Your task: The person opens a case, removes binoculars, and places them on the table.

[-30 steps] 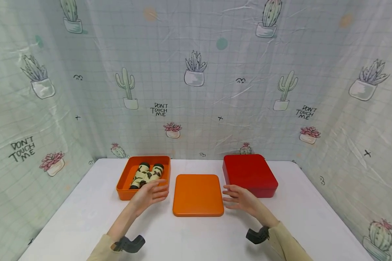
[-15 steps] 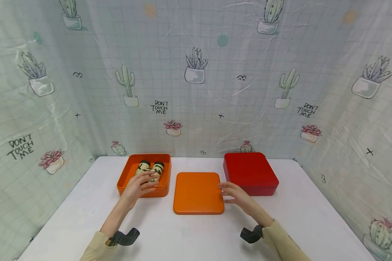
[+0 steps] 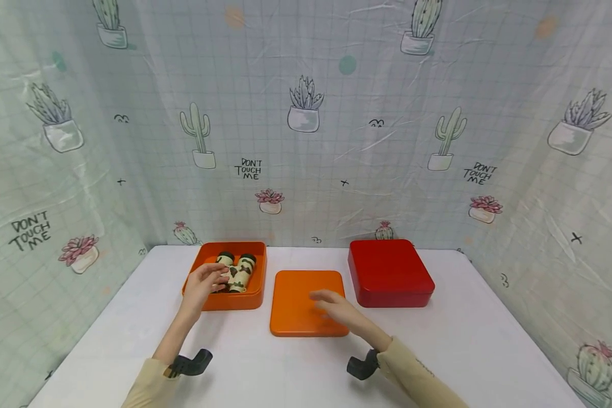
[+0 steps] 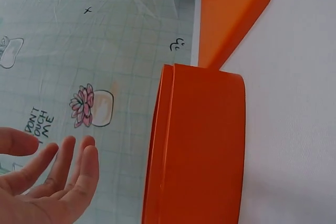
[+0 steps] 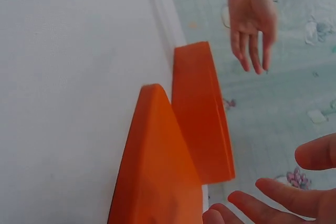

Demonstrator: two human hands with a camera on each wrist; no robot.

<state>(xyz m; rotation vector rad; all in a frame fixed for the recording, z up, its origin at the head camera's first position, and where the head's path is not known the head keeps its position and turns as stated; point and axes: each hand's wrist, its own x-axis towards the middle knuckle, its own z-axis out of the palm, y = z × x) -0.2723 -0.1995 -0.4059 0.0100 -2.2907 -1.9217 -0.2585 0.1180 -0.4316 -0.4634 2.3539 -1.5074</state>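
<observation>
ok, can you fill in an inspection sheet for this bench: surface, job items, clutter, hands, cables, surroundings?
Surface: white table, looks smooth.
Job items: orange box at the left, open, with camouflage binoculars inside; orange lid lying flat in the middle, apart from the box.
Clutter: nothing seen beyond a red box at the right, top covered.
Hands: left hand over the orange box, right hand over the orange lid; both hold nothing. Black device on the left wrist, another on the right.
Cables: nothing seen.
Surroundings: cactus-print curtain behind and at both sides, creased.
</observation>
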